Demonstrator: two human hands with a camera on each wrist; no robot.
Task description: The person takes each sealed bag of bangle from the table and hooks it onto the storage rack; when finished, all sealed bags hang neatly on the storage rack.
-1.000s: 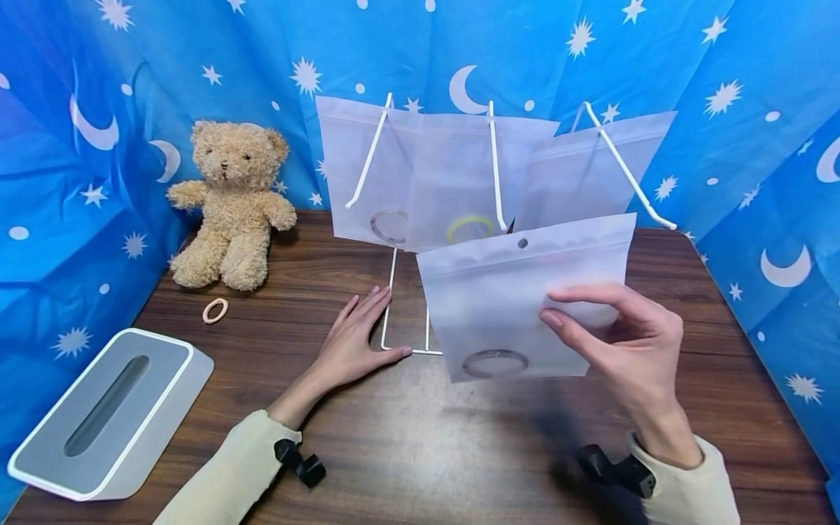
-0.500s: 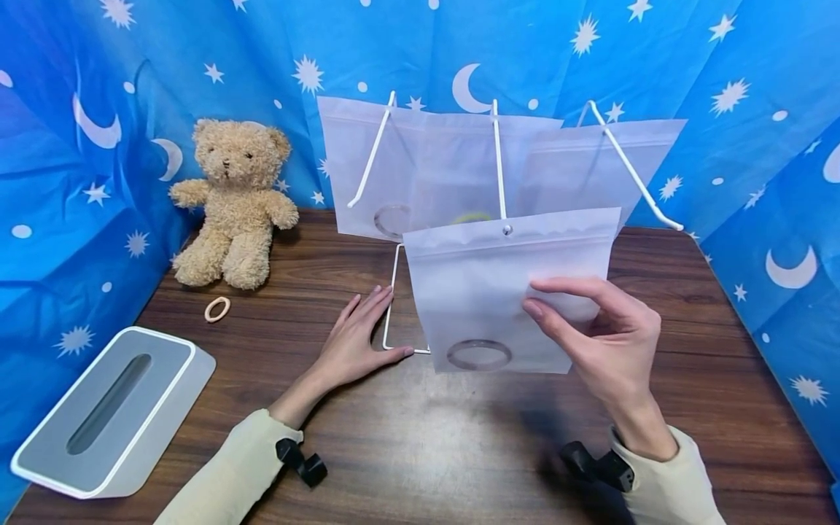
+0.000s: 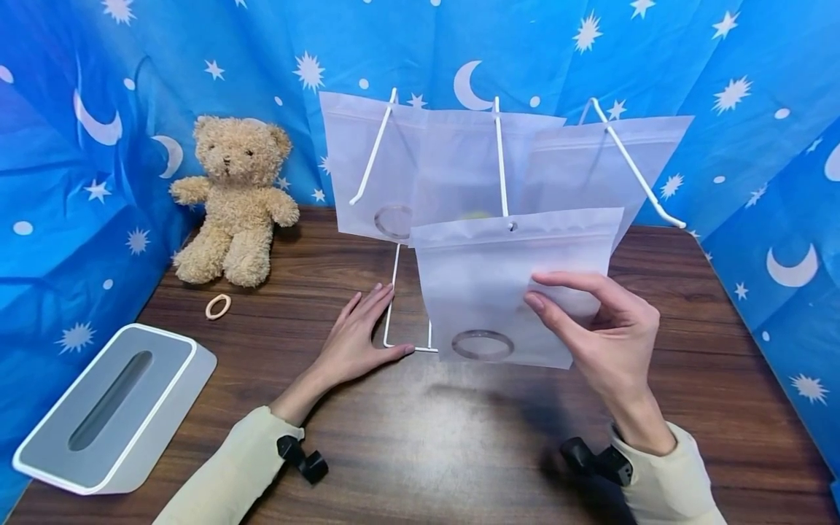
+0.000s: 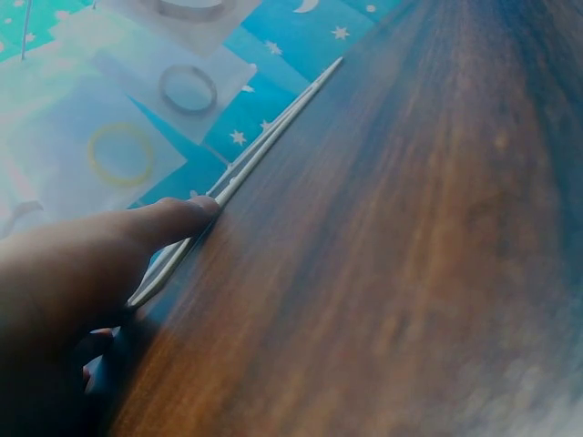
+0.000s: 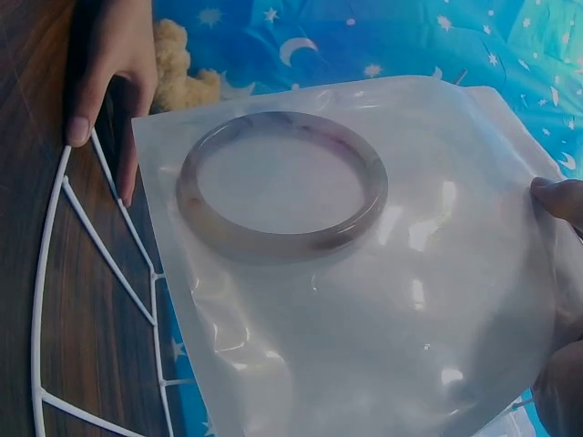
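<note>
My right hand pinches the right side of a translucent zip bag between thumb and fingers. A greyish-brown marbled bangle lies inside, near the bag's lower edge. The bag's punched hole meets the tip of the middle prong of a white wire display rack; whether the tip is through cannot be seen. My left hand rests flat with fingers spread, its thumb and fingertips touching the rack's base wire. Behind, similar bags hang on the prongs; the left hanging bag holds a bangle, and a yellow bangle shows in another.
A teddy bear sits at the back left, with a small pale ring before it. A white tissue box with a grey top stands at the left of the wooden table. Blue star-printed cloth surrounds the table.
My right hand has moved the bag left and slightly up, bringing its hole from below and right of the middle prong to that prong's tip. The left hand stays on the base wire.
</note>
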